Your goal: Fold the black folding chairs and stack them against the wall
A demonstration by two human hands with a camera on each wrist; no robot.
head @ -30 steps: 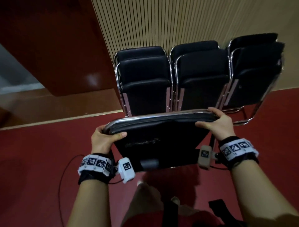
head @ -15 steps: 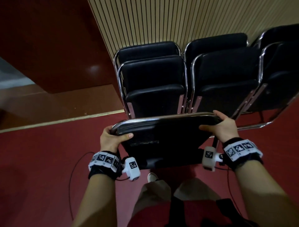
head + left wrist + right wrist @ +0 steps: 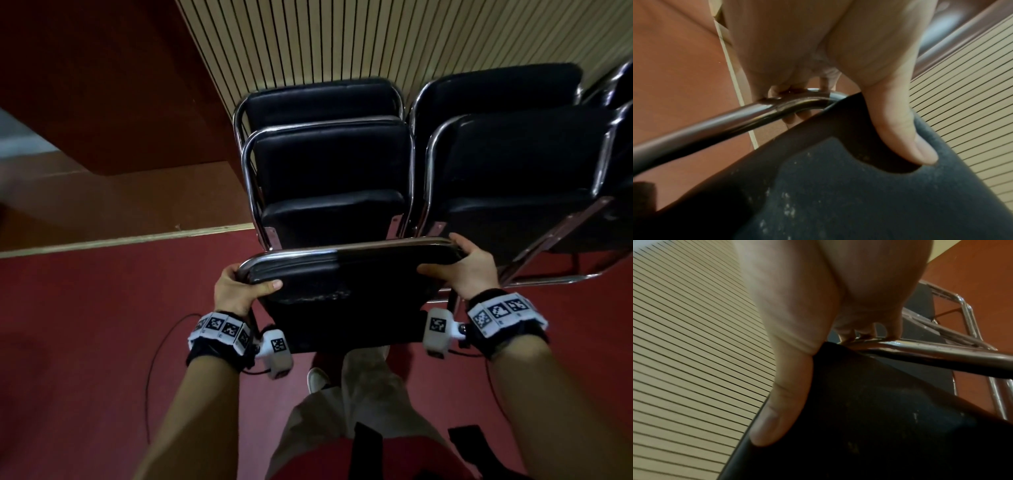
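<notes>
Carrying a folded black chair (image 3: 346, 294) flat between both hands, just short of the stacks at the wall.

It looks stiff and fairly heavy, its chrome tube slick; left hand (image 3: 239, 289) and right hand (image 3: 469, 270) each wrap a top corner, thumbs on padding. Beyond the hands, stacked chairs (image 3: 329, 171) lean on the slatted wall (image 3: 376, 37).

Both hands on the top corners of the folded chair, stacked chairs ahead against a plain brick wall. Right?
Not quite: the wall is slatted beige panelling, not brick, as the head view shows. The rest holds: left hand and right hand hold the folded chair by its top corners, stacked chairs ahead.
</notes>
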